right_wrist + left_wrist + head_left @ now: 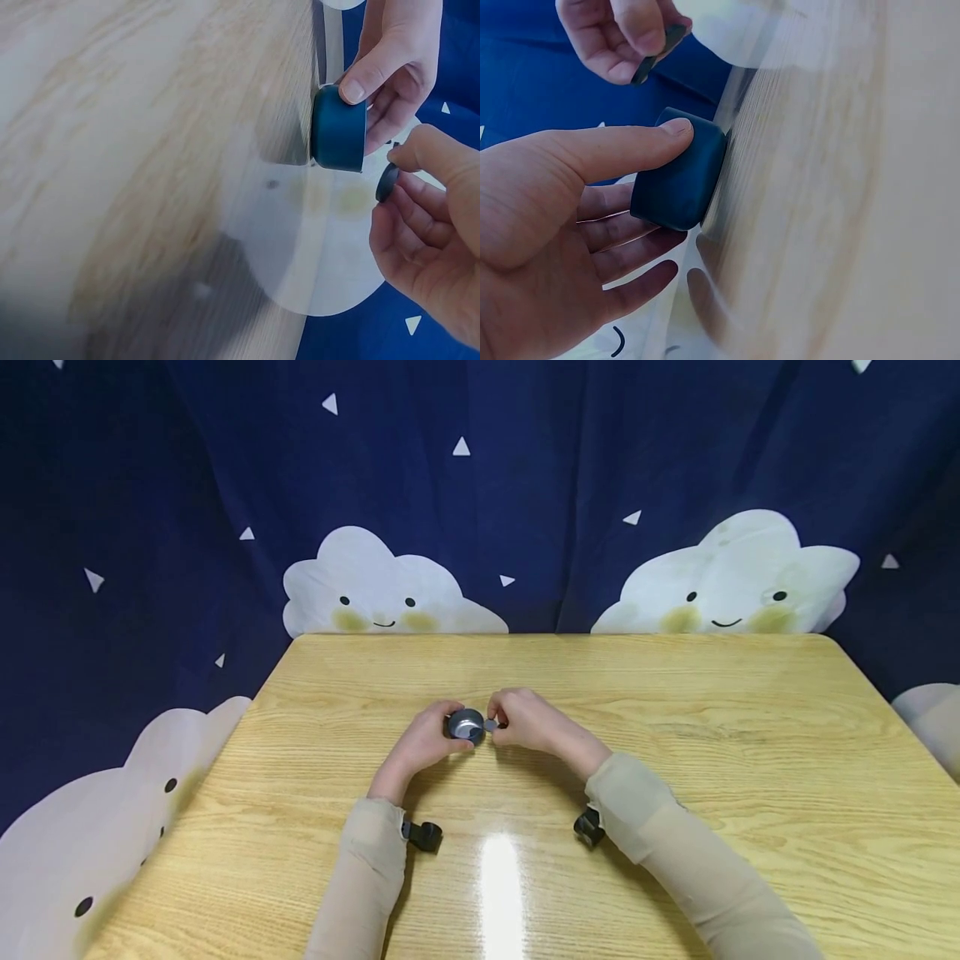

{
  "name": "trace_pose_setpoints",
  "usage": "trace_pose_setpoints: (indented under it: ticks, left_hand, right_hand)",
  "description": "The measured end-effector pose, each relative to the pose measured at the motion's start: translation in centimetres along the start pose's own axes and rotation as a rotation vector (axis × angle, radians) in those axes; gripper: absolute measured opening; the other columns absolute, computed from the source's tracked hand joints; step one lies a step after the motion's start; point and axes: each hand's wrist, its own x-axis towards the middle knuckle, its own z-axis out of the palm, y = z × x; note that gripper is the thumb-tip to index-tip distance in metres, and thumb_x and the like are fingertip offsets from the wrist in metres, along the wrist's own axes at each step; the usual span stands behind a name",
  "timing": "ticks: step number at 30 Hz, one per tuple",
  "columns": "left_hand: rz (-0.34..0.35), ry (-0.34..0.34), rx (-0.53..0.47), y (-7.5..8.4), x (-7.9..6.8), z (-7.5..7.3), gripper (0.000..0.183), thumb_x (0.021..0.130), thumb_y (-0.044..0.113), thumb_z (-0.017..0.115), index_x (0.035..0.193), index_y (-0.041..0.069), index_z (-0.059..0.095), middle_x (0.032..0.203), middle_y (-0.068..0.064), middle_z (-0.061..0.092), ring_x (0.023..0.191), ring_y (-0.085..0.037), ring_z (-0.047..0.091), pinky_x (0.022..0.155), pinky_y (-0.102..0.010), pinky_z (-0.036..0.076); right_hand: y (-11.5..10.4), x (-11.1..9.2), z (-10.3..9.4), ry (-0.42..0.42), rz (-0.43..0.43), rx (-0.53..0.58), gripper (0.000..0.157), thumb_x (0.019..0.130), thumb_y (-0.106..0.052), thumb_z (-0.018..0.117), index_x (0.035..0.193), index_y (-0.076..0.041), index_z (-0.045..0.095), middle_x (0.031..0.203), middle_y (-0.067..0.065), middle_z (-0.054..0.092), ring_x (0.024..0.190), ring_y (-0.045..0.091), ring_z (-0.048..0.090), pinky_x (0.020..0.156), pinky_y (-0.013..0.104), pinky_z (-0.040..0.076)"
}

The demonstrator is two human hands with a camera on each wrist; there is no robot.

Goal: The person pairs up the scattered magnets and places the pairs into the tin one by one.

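Note:
A small round cup, dark teal outside and shiny metal inside, stands on the wooden table near the middle. My left hand grips it from the left, thumb on the near side and fingers round the far side. Inside the cup a dark patch shows in the head view. Just right of its rim, my right hand pinches a small dark flat disc between thumb and fingertips. In the left wrist view the disc is seen nearly edge-on, apart from the cup.
The pale wooden table reaches out on both sides, with a bright reflection near its front. Behind it hangs a dark blue curtain with white clouds and triangles. Black wrist mounts sit on both sleeves.

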Motion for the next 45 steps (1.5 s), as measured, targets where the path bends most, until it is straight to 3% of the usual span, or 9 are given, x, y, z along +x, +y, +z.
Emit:
trace_pose_setpoints:
  ticks: [9, 18, 31, 40, 45]
  left_hand:
    - [0.002, 0.003, -0.004, -0.1, -0.1, 0.0, 0.069, 0.073, 0.019, 0.076, 0.130, 0.001, 0.043, 0.128, -0.015, 0.050, 0.114, -0.025, 0.050, 0.096, -0.038, 0.039]
    - [0.007, 0.001, -0.036, 0.0, -0.1, -0.1, 0.062, 0.073, 0.018, 0.076, 0.125, 0.001, 0.047, 0.121, -0.013, 0.054, 0.106, -0.024, 0.053, 0.092, -0.037, 0.041]
    - [-0.004, -0.023, -0.039, 0.0, -0.1, -0.2, 0.057, 0.077, 0.018, 0.072, 0.127, 0.004, 0.047, 0.123, -0.012, 0.052, 0.108, -0.024, 0.052, 0.091, -0.038, 0.043]
    - [0.037, -0.006, -0.058, -0.4, -0.1, 0.0, 0.055, 0.075, 0.018, 0.074, 0.123, 0.004, 0.051, 0.119, -0.010, 0.056, 0.105, -0.022, 0.053, 0.090, -0.038, 0.043]
    - [0.027, -0.013, -0.057, -0.4, 0.0, 0.0, 0.055, 0.075, 0.019, 0.074, 0.124, 0.006, 0.051, 0.119, -0.009, 0.055, 0.104, -0.021, 0.053, 0.089, -0.037, 0.043]
  right_hand:
    - [-0.4, 0.8, 0.3, 0.020, -0.011, -0.007, 0.018, 0.070, -0.012, 0.068, 0.086, -0.005, 0.062, 0.074, 0.003, 0.056, 0.065, 0.011, 0.047, 0.058, 0.022, 0.039]
    - [-1.0, 1.6, 1.0, 0.044, -0.009, -0.007, 0.017, 0.072, -0.013, 0.067, 0.086, -0.007, 0.061, 0.074, 0.000, 0.053, 0.066, 0.012, 0.047, 0.058, 0.022, 0.040]
    - [-1.7, 2.1, 2.0, 0.054, -0.020, 0.037, 0.018, 0.077, -0.012, 0.069, 0.091, -0.005, 0.062, 0.082, 0.003, 0.056, 0.071, 0.012, 0.050, 0.064, 0.024, 0.044]
    - [-1.8, 2.5, 2.4, 0.055, -0.009, -0.014, 0.020, 0.076, -0.015, 0.070, 0.093, -0.006, 0.062, 0.085, 0.002, 0.056, 0.073, 0.013, 0.050, 0.066, 0.025, 0.045]
    - [-1.5, 2.8, 2.6, 0.043, -0.005, -0.056, 0.019, 0.074, -0.014, 0.071, 0.090, -0.006, 0.062, 0.082, 0.001, 0.055, 0.072, 0.013, 0.050, 0.066, 0.026, 0.045]
